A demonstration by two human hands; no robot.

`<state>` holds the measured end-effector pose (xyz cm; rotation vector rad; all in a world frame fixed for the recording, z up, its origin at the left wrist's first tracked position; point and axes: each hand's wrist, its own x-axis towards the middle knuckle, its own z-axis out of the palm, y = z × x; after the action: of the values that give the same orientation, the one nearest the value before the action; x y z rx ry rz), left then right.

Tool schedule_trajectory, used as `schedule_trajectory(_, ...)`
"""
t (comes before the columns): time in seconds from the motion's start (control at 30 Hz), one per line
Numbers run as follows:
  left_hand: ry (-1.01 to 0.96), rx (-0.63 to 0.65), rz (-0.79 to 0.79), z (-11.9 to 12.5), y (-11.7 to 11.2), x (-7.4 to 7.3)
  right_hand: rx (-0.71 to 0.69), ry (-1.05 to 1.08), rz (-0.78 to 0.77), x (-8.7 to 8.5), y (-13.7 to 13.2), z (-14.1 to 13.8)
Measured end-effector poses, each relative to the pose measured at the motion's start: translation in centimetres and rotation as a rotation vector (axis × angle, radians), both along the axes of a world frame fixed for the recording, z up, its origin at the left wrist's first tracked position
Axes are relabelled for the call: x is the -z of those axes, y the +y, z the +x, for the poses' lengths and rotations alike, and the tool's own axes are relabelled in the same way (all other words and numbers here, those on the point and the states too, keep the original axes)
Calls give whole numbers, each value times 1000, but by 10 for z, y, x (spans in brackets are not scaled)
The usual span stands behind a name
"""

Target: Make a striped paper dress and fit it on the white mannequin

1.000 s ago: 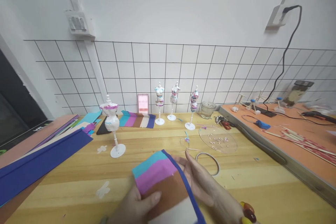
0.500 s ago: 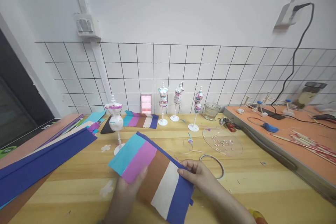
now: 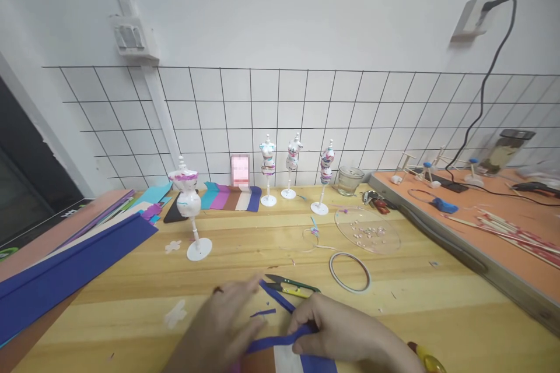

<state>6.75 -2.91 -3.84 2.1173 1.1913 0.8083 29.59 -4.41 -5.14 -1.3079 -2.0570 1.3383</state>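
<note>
My right hand point(image 3: 335, 326) pinches the blue-edged top of a striped paper sheet point(image 3: 285, 359), low in the head view. Brown, white and blue bands of the sheet show; its lower part runs out of frame. Left of it my left hand point(image 3: 221, 317), slightly blurred, hovers with fingers apart over or beside the sheet's left side; I cannot tell if it touches. Between the hands lie a narrow blue paper strip point(image 3: 280, 297) and a small blue scrap point(image 3: 263, 312). Thread snips point(image 3: 297, 287) with green and yellow handles rest just beyond my right hand.
A white mini mannequin point(image 3: 189, 201) stands at left; three more point(image 3: 326, 172) stand by the wall. A ring point(image 3: 350, 289), a clear disc of beads point(image 3: 367, 230) and a glass jar point(image 3: 349, 182) sit to the right. Paper sheets point(image 3: 87, 250) are piled left; an orange board point(image 3: 494, 210) lies right.
The striped sheet has come down from above the table towards the bottom edge, uncovering the snips and blue strips. My left hand has let go of its face and moved right.
</note>
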Motion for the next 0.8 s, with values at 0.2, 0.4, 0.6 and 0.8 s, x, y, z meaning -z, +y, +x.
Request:
schedule_trajectory(0.2,98,280,-140,32,-8,11,18,214,44,3,4,-9)
schedule_trajectory(0.4,-54,128,-274,31,-6,14,246,-160,564,9,19,-2)
schedule_trajectory(0.6,-284,-20,-431,24,7,34,101,-508,752,20,20,-11)
schedule_trajectory(0.8,-463,-31,-560,16,10,27,312,-319,615,18,22,-2)
